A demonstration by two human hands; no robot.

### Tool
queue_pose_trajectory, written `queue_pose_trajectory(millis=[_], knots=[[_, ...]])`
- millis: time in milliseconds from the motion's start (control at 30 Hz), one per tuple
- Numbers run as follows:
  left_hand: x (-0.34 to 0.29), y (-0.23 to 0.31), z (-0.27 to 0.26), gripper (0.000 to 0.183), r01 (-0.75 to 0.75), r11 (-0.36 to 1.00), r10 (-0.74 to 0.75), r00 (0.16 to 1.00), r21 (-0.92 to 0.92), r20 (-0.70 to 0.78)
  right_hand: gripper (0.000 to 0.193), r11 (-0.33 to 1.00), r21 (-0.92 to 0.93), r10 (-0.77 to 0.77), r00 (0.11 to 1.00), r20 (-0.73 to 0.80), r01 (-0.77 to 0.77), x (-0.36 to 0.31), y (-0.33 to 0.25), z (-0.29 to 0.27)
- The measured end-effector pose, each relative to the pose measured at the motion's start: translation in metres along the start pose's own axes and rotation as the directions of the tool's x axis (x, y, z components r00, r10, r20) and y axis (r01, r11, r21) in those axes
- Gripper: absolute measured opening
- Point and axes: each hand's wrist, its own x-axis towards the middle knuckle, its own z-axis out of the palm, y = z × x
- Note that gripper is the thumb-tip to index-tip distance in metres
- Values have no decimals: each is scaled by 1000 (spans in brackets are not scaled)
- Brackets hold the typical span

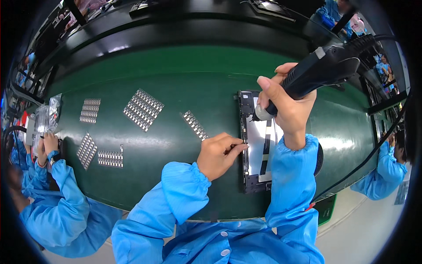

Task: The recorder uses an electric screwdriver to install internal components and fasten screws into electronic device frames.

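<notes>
My right hand point(288, 105) is wrapped round a black corded electric screwdriver point(318, 70). Its pale nose points down and left, over the upper left part of a flat dark device housing point(251, 182) with a silvery inner plate. I cannot tell whether the bit touches the housing. At the housing's left edge, my left hand point(216, 156) is closed, thumb and forefinger pinched together. Whatever lies between those fingertips is too small to make out. Just beyond the left hand lies a narrow strip of small whitish pieces point(193, 123), its near end by the knuckles.
Several sheets of similar small pieces point(143, 110) lie on the green table point(176, 171). A clear plastic bag point(53, 112) is at the left, near a co-worker's hands point(48, 147). A black cable point(373, 152) curves down the right side. Dark shelving point(176, 31) runs along the back.
</notes>
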Motion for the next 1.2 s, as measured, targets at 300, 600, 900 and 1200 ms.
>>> queue_pose_trajectory(millis=[300, 600, 900, 1200], knots=[[1, 0, -4, 11, 1, 999, 0, 1000, -40, 19, 26, 998, 18, 68, 997, 34, -68, -6, 8, 15], [2, -5, -3, 10, -18, 1000, 18, 999, -17, 31, 25, 998, -2, 56, 998, 31, -56, -6, 15, 14], [1, -2, -4, 11, 24, 998, -22, 999, -55, 50, 26, 999, 0, 52, 998, 34, -52, -7, 17, 17], [2, -2, -5, 12, 20, 998, -17, 998, -54, 65, 26, 1000, 19, 18, 999, 45, -19, -6, 16, 15]])
